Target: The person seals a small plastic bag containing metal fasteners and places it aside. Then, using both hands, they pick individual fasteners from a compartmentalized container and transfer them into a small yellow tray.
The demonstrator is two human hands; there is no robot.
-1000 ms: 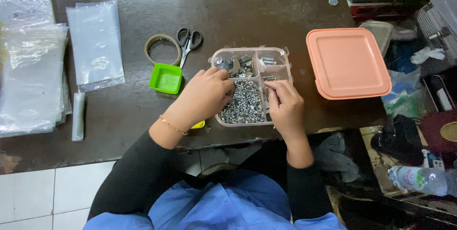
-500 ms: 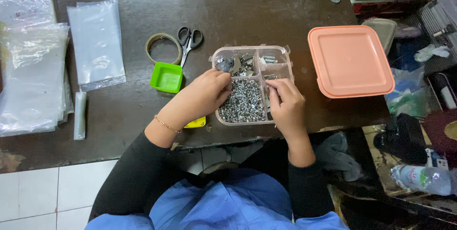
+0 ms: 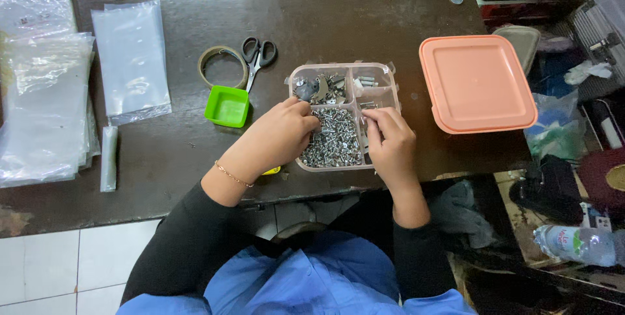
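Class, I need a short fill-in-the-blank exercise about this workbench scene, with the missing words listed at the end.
1. Both hands, the left hand and the right hand, reach into a clear divided tray full of ____.
2. Beside the tape roll lie black-handled ____.
3. The small square cup left of the tray is ____.
4. The square lid right of the tray is ____.

Missing words: screws; scissors; green; orange

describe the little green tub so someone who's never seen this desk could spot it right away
On the dark wooden table, look just left of the clear divided box of screws. The green tub sits below the tape ring and scissors. It is the only bright green, square, open container there.
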